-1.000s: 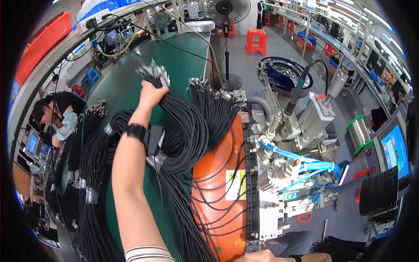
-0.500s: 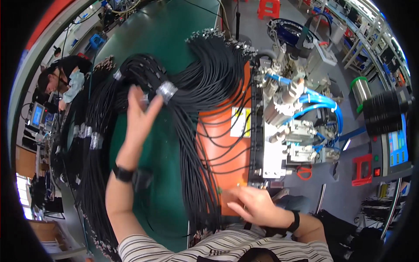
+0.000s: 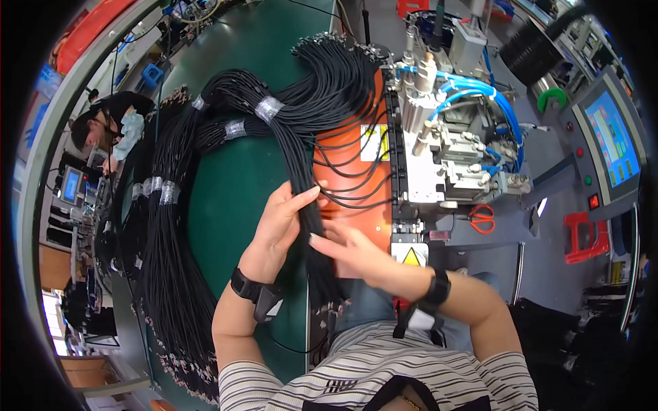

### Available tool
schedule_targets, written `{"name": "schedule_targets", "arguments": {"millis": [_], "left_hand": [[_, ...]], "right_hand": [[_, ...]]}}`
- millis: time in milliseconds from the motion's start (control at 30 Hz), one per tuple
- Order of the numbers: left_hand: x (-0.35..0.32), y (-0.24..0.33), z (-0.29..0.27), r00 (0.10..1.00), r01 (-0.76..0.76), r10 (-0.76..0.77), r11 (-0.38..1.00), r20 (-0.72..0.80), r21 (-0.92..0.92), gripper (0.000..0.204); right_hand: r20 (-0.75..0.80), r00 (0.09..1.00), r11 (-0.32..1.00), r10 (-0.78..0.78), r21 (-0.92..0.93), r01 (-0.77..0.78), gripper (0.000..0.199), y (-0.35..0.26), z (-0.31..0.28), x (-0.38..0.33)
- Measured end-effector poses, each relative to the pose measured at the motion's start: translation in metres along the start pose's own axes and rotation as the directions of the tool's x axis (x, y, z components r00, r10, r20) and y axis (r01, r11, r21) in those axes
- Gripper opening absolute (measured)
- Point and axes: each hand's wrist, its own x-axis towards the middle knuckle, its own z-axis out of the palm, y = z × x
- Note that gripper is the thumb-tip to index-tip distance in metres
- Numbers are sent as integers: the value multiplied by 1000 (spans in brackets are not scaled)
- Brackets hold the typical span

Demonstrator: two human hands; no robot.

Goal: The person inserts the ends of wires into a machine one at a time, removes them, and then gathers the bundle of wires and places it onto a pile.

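A long bundle of black cables [image 3: 293, 156] runs from the clear wrap [image 3: 269, 108] down toward my lap, ending in small metal tips. My left hand [image 3: 279, 218] is closed around this bundle, with the thumb lying across the top. Just below and to the right, my right hand [image 3: 356, 255] is at the bundle's right side, its fingers stretched and apart. Whether it touches the cables I cannot tell. Several single cables arc from beside the bundle over an orange plate [image 3: 347, 218] to a black strip [image 3: 394, 154] along the machine's edge.
Metal clamps and blue air tubes top the machine [image 3: 428, 175] on the right. Red-handled scissors [image 3: 482, 219] lie near it, beside a control screen [image 3: 608, 140]. More wrapped cable bundles [image 3: 171, 253] lie left on the green table [image 3: 229, 205]. A co-worker [image 3: 110, 130] sits far left.
My left hand has come down from beside the wrapped part and taken hold of the bundle lower down. My right hand has moved up to the bundle's side. The whole view has shifted.
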Motion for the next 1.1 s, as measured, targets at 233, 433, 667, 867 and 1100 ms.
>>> {"name": "schedule_targets", "arguments": {"millis": [233,433,667,867,1100], "left_hand": [[-55,-2,40,996,-82,81,994,25,72,42],[-46,-18,87,390,-819,346,-293,853,493,53],[-5,-42,104,382,-887,364,-113,850,447,35],[-7,-42,126,493,-839,398,-16,774,543,34],[-14,-40,134,550,-819,397,84,735,567,34]], "right_hand": [[208,953,969,219,64,-237,25,-33,-62,-42],[173,943,959,283,-83,-272,23,-28,-60,-124],[-103,994,894,-44,440,85,31,-7,-119,-137],[-361,805,876,-471,-83,475,24,-1,-123,-105],[-376,885,938,-274,98,332,22,-1,-124,-103]]}}
